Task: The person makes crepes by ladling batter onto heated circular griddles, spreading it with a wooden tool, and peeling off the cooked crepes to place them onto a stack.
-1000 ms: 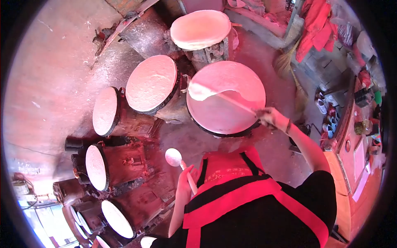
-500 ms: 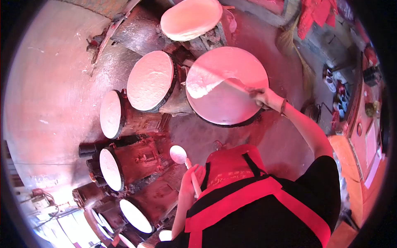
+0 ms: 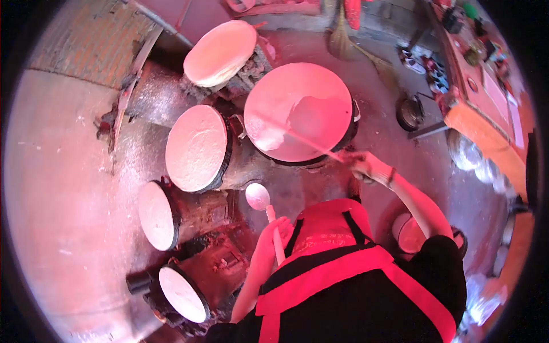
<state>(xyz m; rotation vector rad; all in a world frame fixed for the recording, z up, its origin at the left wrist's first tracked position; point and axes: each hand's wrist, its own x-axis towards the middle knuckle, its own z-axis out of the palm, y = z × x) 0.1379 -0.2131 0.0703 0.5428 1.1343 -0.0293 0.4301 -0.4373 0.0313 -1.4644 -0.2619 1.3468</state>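
My left hand (image 3: 269, 243) is closed around the handle of a ladle (image 3: 258, 197), whose round bowl points up and away from me. Thin and long, a spreading stick (image 3: 303, 139) is gripped in my right hand (image 3: 361, 164) and reaches left across a large round griddle (image 3: 323, 117). Pale wet batter (image 3: 297, 83) covers the far, left and near parts of that griddle. A smooth darker patch lies right of its middle. Whether the stick has a crosspiece at its far end is hard to make out. My apron (image 3: 329, 228) fills the bottom middle.
More round griddles stand to the left: a batter-covered one (image 3: 197, 148), a pale one (image 3: 157, 217) and another (image 3: 183, 294). Behind is a griddle with a raised pale sheet (image 3: 220, 54). A broom (image 3: 340, 43), dark pot (image 3: 410, 112), bucket (image 3: 410, 233) and cluttered table (image 3: 480, 123) are farther right.
The batter now covers more of the large griddle, and the bare patch has shrunk. My right hand has drawn the stick nearer to me. My view has turned, shifting the surroundings.
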